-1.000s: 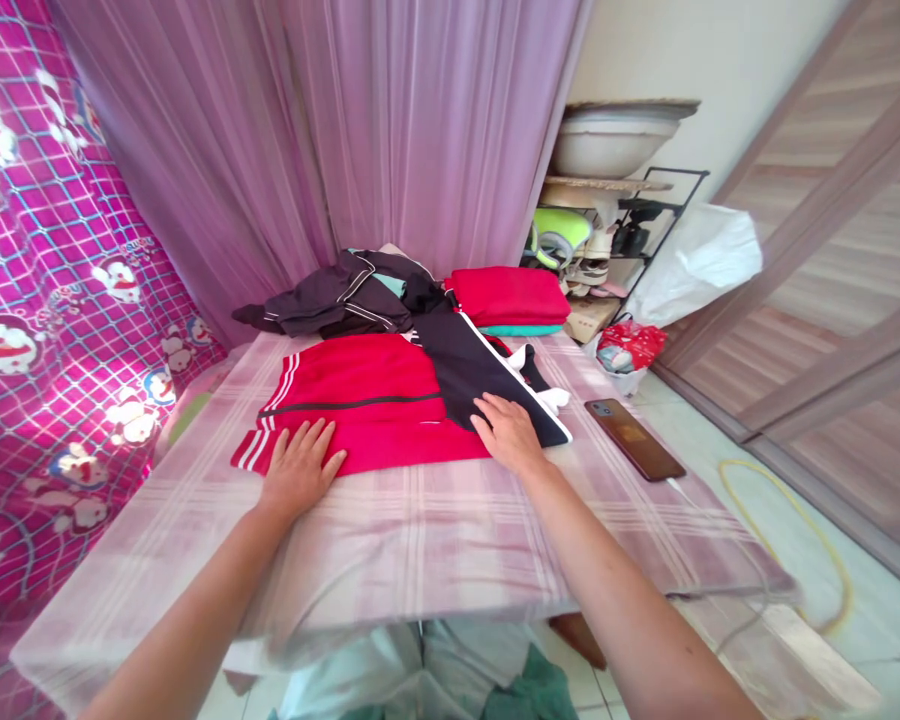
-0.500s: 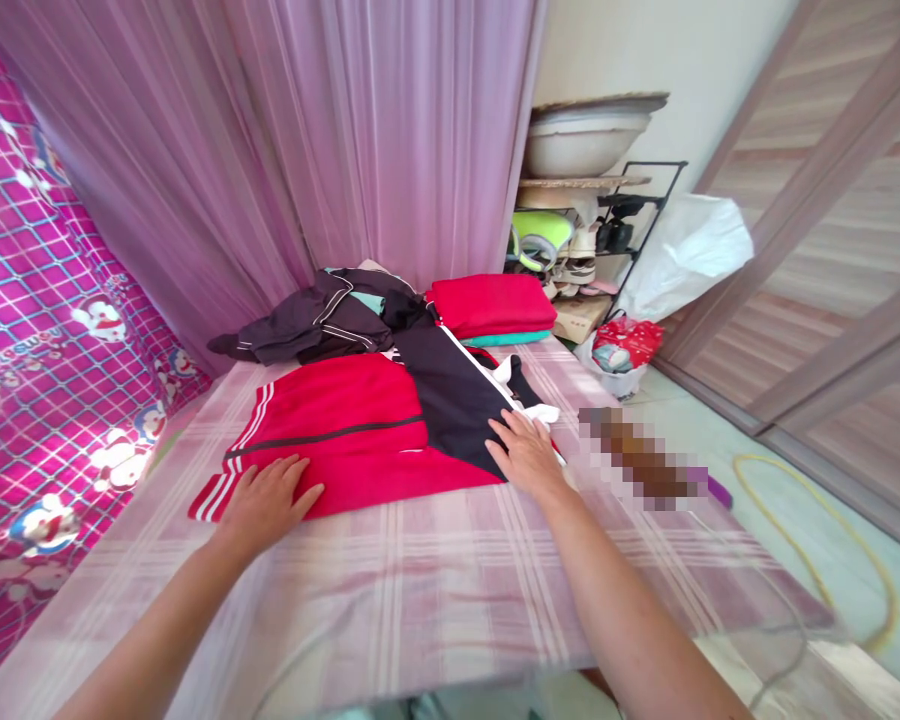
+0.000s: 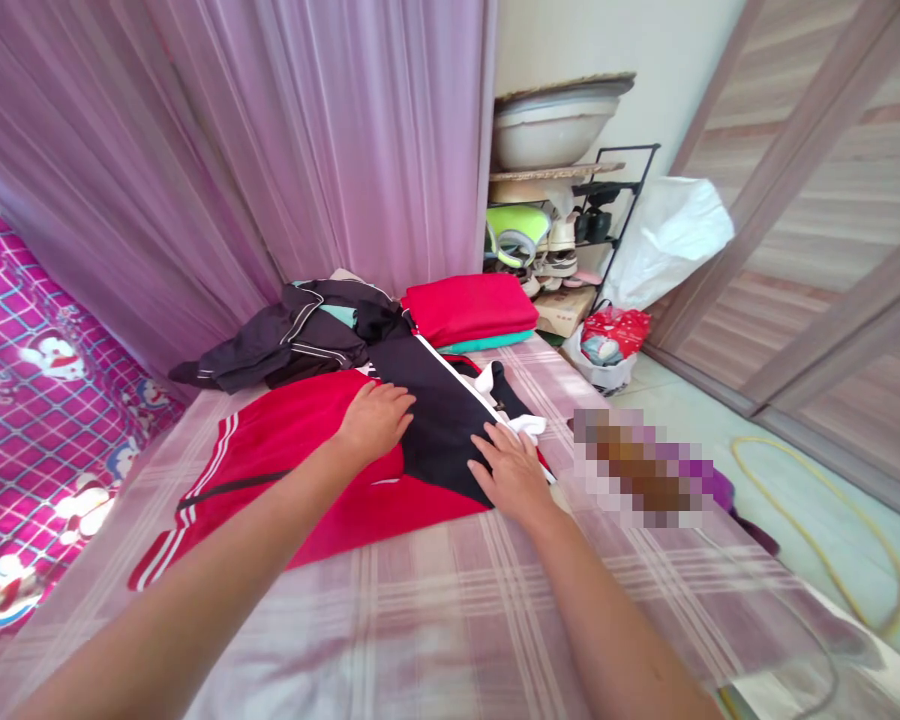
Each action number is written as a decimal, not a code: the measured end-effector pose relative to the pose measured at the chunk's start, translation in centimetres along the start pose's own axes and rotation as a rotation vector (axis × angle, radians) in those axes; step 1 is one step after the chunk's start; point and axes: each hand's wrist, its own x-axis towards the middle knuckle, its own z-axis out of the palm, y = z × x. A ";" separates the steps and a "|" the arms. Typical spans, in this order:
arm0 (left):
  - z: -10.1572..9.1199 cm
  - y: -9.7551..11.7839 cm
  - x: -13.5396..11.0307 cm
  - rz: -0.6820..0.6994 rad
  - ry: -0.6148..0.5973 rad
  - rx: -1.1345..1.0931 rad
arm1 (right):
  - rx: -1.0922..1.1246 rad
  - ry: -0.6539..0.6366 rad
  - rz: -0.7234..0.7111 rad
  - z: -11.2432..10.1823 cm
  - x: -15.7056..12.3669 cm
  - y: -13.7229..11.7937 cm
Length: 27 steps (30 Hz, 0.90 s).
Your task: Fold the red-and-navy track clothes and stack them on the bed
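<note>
A red and black track jacket [image 3: 307,410] lies spread on the plaid-covered table, white stripes along its hem at the left. Across its upper middle, my left hand [image 3: 377,420] rests with fingers stretched out, near where the red body meets the black sleeve [image 3: 435,400]. My right hand [image 3: 511,470] lies flat, fingers spread, on the right end of the black part by its white edge. Just beyond the right fingertips is a crumpled black and white piece of clothing [image 3: 521,415]. Neither hand grips the cloth.
Behind the jacket are a heap of dark clothes [image 3: 270,335] and a folded red garment [image 3: 469,310] over a teal one. A purple curtain [image 3: 330,130] hangs at the back. A shoe rack [image 3: 630,190] and white bag [image 3: 667,235] stand back right. A blurred-out object [image 3: 634,465] is at right.
My left hand has moved from the jacket's lower left to its upper middle. The right hand stays on the black part. The view has shifted slightly.
</note>
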 end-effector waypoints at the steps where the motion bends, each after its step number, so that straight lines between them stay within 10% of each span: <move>1: 0.0 0.2 1.9 0.024 -0.003 0.030 | 0.009 -0.006 0.003 -0.1 0.0 0.0; 7: 1.7 1.3 10.9 0.235 0.008 0.162 | 0.050 -0.025 0.027 -0.5 0.0 -0.2; 13: 3.0 -0.2 14.3 0.326 -0.021 0.321 | 0.086 -0.015 0.037 -0.3 0.0 -0.1; 20: -0.8 -5.9 12.4 0.502 -0.067 0.471 | 0.088 -0.019 0.026 -0.3 0.2 0.2; 27: -5.0 -13.2 5.1 0.373 -0.083 0.435 | 0.084 0.036 -0.007 0.3 0.2 0.6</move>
